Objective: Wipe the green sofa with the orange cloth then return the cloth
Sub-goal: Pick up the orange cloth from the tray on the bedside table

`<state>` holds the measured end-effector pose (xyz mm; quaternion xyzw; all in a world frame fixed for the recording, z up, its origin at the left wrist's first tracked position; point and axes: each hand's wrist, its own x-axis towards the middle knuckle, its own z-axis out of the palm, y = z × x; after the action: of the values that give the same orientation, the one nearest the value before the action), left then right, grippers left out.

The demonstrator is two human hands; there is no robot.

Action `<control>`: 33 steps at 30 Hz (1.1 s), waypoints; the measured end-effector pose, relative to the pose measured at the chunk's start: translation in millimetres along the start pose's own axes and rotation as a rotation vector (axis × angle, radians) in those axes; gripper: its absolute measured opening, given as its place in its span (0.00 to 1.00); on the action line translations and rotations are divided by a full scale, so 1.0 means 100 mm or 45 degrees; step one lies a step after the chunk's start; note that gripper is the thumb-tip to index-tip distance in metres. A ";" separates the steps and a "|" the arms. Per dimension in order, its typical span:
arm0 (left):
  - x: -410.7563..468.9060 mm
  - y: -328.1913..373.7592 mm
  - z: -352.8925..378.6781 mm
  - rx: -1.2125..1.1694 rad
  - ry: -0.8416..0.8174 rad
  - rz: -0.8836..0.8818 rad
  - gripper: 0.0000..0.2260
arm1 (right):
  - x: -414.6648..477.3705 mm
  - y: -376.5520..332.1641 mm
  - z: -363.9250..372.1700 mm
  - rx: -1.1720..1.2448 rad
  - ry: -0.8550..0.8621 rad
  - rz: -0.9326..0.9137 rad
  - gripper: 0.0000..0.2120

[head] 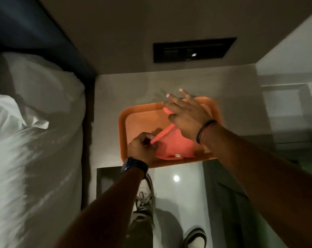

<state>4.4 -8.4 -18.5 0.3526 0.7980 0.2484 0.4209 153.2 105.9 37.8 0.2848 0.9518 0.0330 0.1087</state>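
Orange cloth (174,142) is lying in the orange tray (133,111), bunched toward the near right part of it, with a small pale tag showing at its near edge. One rolled edge of the cloth is stretching diagonally up from the left hand (142,145) toward the right hand (184,113). The left hand, fingers curled and pressed together, is pinching the lower end of that rolled edge; a dark watch (133,166) is sitting on its wrist. The right hand is hovering flat over the far right part of the tray with fingers spread, and whether it is touching the cloth cannot be told; dark and red bands (206,130) are circling its wrist. The tray is resting on a pale tabletop (232,90), its near edge overhanging slightly. A bed with white bedding (35,122) is standing just beside the tabletop on the left. Two shoes (144,192) are showing on the glossy floor (187,194) below.
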 end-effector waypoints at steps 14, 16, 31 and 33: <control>-1.96 2.56 0.80 0.088 -0.068 1.453 0.07 | -3.76 0.69 -1.46 0.313 0.823 0.796 0.10; -2.48 2.92 1.31 0.087 -0.216 1.565 0.05 | -4.64 0.70 -1.48 0.344 0.899 0.991 0.09; -5.01 2.12 4.58 0.427 -1.229 2.434 0.05 | -8.04 -1.30 0.38 0.340 0.446 2.019 0.10; -4.74 1.59 4.57 0.722 -1.398 2.421 0.08 | -7.79 -1.70 0.75 0.673 0.158 1.948 0.17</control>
<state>635.9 -228.3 88.4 0.9598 -0.0585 0.0895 0.2597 713.8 -464.0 89.8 0.8707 0.4741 -0.1121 -0.0678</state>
